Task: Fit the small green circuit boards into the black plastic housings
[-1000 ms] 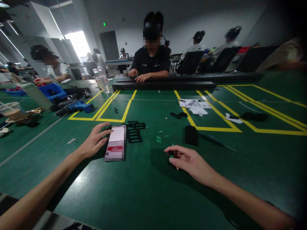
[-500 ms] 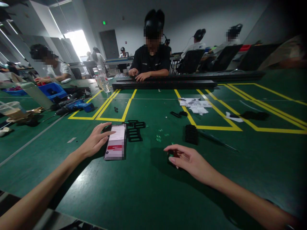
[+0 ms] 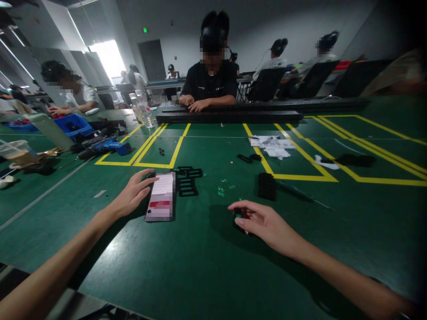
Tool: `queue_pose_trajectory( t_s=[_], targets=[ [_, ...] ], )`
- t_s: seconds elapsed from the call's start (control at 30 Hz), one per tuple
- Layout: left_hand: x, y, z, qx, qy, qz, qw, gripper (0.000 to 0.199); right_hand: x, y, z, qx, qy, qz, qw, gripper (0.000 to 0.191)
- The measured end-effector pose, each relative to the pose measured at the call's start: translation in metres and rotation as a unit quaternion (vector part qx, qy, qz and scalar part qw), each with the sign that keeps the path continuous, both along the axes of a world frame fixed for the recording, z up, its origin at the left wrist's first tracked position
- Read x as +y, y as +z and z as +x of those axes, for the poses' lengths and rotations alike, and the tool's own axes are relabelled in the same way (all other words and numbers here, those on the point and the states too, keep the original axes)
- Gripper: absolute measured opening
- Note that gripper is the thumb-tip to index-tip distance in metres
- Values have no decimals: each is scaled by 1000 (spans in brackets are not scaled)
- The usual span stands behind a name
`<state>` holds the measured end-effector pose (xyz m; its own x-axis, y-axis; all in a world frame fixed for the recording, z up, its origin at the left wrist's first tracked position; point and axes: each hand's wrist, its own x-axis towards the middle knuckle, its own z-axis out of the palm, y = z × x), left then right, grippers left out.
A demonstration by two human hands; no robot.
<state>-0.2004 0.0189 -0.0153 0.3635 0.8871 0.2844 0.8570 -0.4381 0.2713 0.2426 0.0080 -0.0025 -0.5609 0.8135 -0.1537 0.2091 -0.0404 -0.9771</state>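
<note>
A phone with a lit screen lies on the green table. My left hand rests at its upper left side, fingers apart, one fingertip over the screen. Right of the phone are several black rectangular frames. My right hand is curled around a small black piece with green showing in it, between thumb and fingers. Small clear green-looking pieces lie beyond that hand, and a black ribbed stack stands to their right.
A screwdriver and white papers lie to the right. A blue power drill, a blue bin and bottles are at the left. Opposite, a person works behind a long black bar.
The picture on the phone has shifted slightly. My left fingertip has moved a little up and to the left. My right hand stays in place.
</note>
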Motion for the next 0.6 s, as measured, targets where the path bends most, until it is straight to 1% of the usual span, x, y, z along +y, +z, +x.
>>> queue_pose_trajectory(
  t_s=[0.2,0.3,0.6],
  targets=[
    [-4,5,3,8,-18,-7,1000,45,-1,0,1,-5,2,0,1000,37],
    [-4,7,5,14,-16,-18,1000,44,-1,0,3,-3,2,0,1000,36],
    [1,1,1,2,4,-21,1000,48,-3,0,3,-5,4,1,1000,37]
  ],
)
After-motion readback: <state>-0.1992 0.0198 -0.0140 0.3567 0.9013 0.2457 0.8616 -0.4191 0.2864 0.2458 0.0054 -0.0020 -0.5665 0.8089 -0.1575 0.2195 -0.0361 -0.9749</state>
